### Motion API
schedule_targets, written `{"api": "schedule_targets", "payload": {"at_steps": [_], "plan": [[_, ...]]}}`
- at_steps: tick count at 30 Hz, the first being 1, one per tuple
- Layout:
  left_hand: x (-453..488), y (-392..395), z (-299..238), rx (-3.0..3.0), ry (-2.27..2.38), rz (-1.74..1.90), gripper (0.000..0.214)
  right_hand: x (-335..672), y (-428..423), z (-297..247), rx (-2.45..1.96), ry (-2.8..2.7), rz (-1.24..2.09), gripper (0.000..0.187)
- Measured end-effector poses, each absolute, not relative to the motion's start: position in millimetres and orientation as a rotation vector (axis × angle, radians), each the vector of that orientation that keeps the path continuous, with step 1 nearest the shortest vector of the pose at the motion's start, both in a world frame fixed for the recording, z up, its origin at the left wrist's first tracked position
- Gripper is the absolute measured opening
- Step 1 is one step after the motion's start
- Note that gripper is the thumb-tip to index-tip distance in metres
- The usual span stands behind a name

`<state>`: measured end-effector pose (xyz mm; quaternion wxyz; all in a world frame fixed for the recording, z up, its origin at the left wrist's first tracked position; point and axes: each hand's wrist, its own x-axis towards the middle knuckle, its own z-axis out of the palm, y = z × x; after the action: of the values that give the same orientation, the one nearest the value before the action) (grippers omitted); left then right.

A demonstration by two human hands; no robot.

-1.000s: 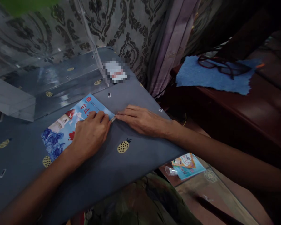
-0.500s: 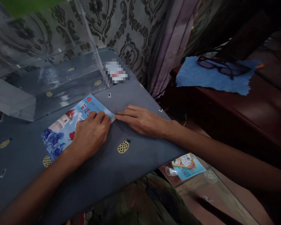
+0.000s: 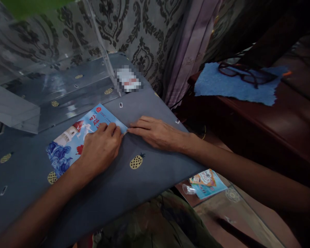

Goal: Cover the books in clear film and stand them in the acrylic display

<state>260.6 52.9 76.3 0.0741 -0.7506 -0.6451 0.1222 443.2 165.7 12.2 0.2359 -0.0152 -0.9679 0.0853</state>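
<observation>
A blue picture booklet (image 3: 74, 137) with a lighthouse and waves on its cover lies on a grey tablecloth (image 3: 142, 179) printed with pineapples. My left hand (image 3: 100, 150) rests on the booklet with curled fingers, hiding its lower right part. My right hand (image 3: 157, 133) lies on the cloth with its fingers together, and the fingertips touch the booklet's right corner. A tiny pale sliver (image 3: 124, 133) shows between my hands at that corner; I cannot tell what it is.
A transparent acrylic panel (image 3: 67, 93) stands over the cloth at upper left, near a pixelated label (image 3: 127, 80). To the right, glasses (image 3: 245, 74) lie on blue paper (image 3: 235, 86) on dark wood. Below the cloth's edge are a picture booklet (image 3: 208, 184) and a plastic cup (image 3: 189, 189).
</observation>
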Motion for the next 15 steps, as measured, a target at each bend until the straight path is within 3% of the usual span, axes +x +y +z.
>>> {"api": "schedule_targets", "payload": {"at_steps": [9,15], "plan": [[261.1,52.9,72.8,-2.258,-1.931,0.361,0.036,441.6,164.8,13.4,-0.101,-2.727,0.161,0.037],[240.5,51.4,70.6,-2.384,-1.874,0.133,0.031,437.5,147.8,22.0,-0.278,-2.868,0.0,0.037]]}}
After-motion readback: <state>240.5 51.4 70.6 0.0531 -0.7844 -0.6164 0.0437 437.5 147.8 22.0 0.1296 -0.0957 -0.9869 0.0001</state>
